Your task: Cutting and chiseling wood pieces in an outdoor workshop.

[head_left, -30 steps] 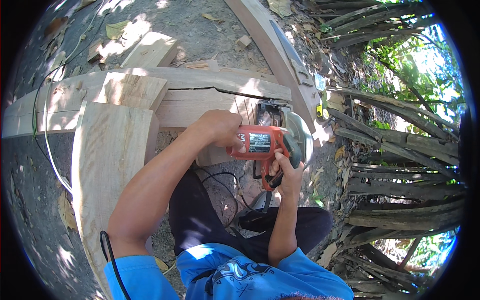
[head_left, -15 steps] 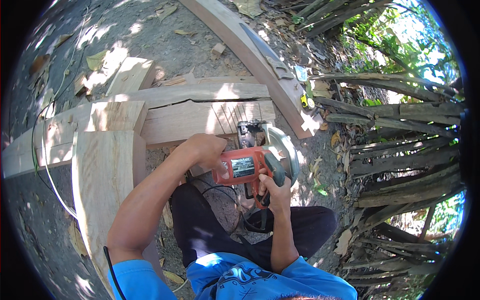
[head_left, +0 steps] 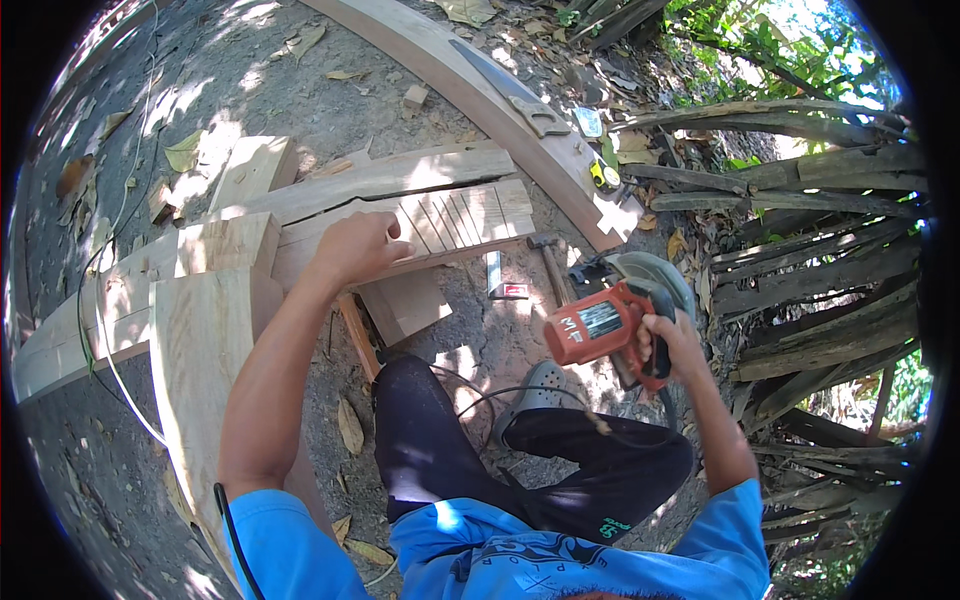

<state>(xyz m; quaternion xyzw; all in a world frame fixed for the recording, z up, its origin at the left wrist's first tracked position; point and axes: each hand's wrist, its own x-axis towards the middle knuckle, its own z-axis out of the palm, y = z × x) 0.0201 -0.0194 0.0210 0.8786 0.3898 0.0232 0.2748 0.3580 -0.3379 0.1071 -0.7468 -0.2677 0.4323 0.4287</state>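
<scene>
My right hand (head_left: 668, 345) grips the rear handle of a red circular saw (head_left: 590, 318), its round metal guard (head_left: 655, 278) turned up and away to the right. The saw hangs clear of the wood, over the ground beside my bent leg. My left hand (head_left: 362, 245) is curled in a loose fist at the near plank (head_left: 515, 205), just left of a row of several parallel slots across its end. No object shows in its fingers. A second plank (head_left: 420, 172) with a long dark crack beside it lies just beyond.
Thick timber blocks (head_left: 205, 320) stand at the left. A long beam (head_left: 440, 75) carries a handsaw (head_left: 535, 115) and a yellow tape measure (head_left: 604, 176). A small square (head_left: 496, 275) and a hammer (head_left: 552, 270) lie on the ground. Cords run there too. A stick fence (head_left: 830, 300) bounds the right.
The circular saw has moved right, off the plank, in my right hand. My left hand has let go of its body and shifted up and left to the plank. The slotted plank's end shows fully.
</scene>
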